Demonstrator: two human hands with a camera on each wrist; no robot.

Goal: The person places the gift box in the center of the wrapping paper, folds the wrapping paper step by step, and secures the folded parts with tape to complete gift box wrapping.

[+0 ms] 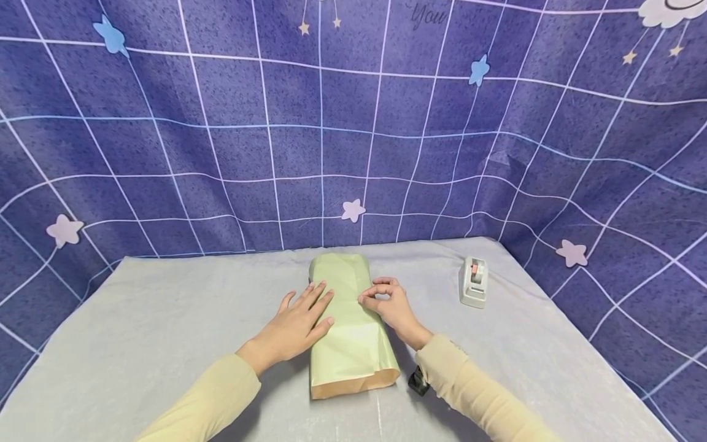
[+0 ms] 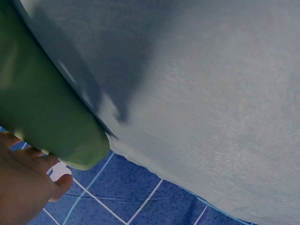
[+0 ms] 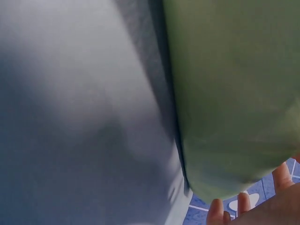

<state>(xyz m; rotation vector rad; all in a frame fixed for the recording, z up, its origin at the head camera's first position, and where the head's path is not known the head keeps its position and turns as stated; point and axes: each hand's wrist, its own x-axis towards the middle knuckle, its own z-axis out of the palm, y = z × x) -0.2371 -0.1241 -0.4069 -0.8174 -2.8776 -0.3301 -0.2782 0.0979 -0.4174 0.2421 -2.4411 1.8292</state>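
Observation:
A long package in pale green wrapping paper lies on the table, its near end loose and showing a tan inner side. My left hand rests on its left side with fingers spread, pressing the paper. On the right side of the package, my right hand has thumb and forefinger together, pinching what seems a small clear strip at the paper; it is too small to tell surely. In the left wrist view the left hand touches the green paper. The right wrist view shows fingertips of the right hand beside the paper.
A white tape dispenser stands at the back right of the table. A small black object shows beneath the right sleeve. The grey-covered table backs onto a blue gridded curtain.

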